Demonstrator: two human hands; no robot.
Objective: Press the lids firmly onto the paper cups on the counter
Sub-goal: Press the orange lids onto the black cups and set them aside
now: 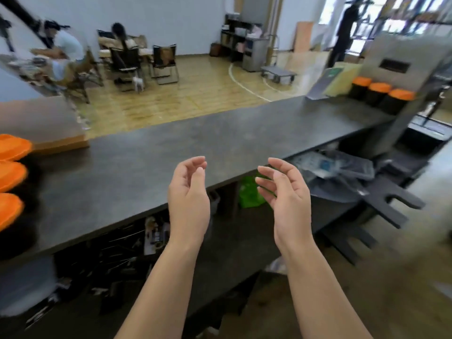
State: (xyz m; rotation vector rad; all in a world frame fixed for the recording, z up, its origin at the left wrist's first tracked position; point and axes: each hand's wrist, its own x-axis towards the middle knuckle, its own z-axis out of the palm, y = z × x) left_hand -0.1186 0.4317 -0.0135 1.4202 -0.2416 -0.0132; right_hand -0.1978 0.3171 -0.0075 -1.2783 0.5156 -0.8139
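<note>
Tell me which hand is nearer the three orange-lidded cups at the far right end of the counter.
Right. The right hand hangs open over the counter's near edge, on the side toward the orange-lidded cups. The left hand hangs open beside it, farther from them. Neither touches them.

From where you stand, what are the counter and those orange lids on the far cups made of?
Counter: looks like dark grey stone or laminate, matte, with a fine speckle and only a soft sheen; which one, the picture can't say. Orange lids: probably plastic, smooth and evenly bright, though blurred. The cups below them are black; the look alone doesn't show their material.
</note>
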